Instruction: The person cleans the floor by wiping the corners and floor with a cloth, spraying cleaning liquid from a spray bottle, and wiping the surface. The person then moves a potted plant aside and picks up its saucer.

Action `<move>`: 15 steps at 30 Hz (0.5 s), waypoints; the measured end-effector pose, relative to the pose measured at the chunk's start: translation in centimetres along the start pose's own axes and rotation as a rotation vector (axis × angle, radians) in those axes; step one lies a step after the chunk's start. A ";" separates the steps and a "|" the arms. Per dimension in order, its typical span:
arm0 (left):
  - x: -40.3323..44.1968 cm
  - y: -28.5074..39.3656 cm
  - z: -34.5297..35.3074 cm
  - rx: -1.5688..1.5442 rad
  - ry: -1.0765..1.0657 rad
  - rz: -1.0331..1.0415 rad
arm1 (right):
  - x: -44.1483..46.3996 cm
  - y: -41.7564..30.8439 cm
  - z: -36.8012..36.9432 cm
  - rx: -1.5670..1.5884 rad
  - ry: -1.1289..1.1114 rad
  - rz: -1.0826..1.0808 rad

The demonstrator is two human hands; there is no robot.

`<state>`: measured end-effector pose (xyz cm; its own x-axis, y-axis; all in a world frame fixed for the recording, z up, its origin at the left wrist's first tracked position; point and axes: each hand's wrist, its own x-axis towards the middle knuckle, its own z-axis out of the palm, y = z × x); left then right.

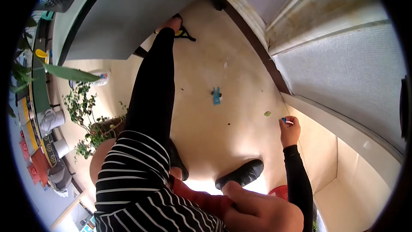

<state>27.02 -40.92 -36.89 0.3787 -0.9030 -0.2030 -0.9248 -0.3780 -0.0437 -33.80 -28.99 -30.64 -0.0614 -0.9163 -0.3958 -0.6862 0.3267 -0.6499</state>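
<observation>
Far forward beside the grey panel, my left hand (171,24) is closed around part of a black-and-yellow thing (183,33), whose kind I cannot make out. My right hand (291,129), low over the floor at the right, pinches a small blue piece (283,120) between thumb and fingers. A green leaf (268,113) lies on the floor just left of that hand. Between my two hands, a light-blue flat piece (216,96) with small dark bits at its sides rests on the floor.
A leafy potted plant (92,122) stands at my left. The grey panel (141,13) rises ahead, with a white-framed wall (339,64) at right. My black shoe (240,173) is on the floor (206,133); a red object (280,191) is near my right arm. Small dark specks dot the floor.
</observation>
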 end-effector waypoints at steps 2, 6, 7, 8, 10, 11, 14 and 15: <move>1.8 0.7 -0.3 -0.030 -0.015 0.065 | -1.1 -0.2 -0.8 0.025 -0.021 0.013; 3.9 3.3 -1.7 -0.092 -0.131 0.088 | -1.8 0.2 -1.4 0.055 -0.051 0.024; 4.2 4.0 -2.2 -0.105 -0.158 0.088 | -1.9 -0.1 -1.5 0.056 -0.057 0.022; 4.4 4.8 -2.6 -0.118 -0.182 0.088 | -2.0 -0.4 -1.5 0.064 -0.073 0.034; 4.3 6.3 -3.3 -0.149 -0.214 0.089 | -1.8 -0.6 -1.1 0.076 -0.077 -0.004; 4.2 7.2 -3.6 -0.170 -0.223 0.091 | -1.7 -0.7 -0.7 0.082 -0.081 -0.024; 4.1 9.2 -3.6 -0.237 -0.173 0.126 | -1.1 -0.8 0.5 0.075 -0.076 -0.076; 3.8 9.7 -3.1 -0.267 -0.133 0.156 | -0.8 -1.1 0.8 0.074 -0.078 -0.106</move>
<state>19.55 -48.63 -35.03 0.2092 -0.9262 -0.3136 -0.9223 -0.2935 0.2516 -32.45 -28.46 -30.15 0.0676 -0.9267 -0.3696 -0.6303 0.2475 -0.7359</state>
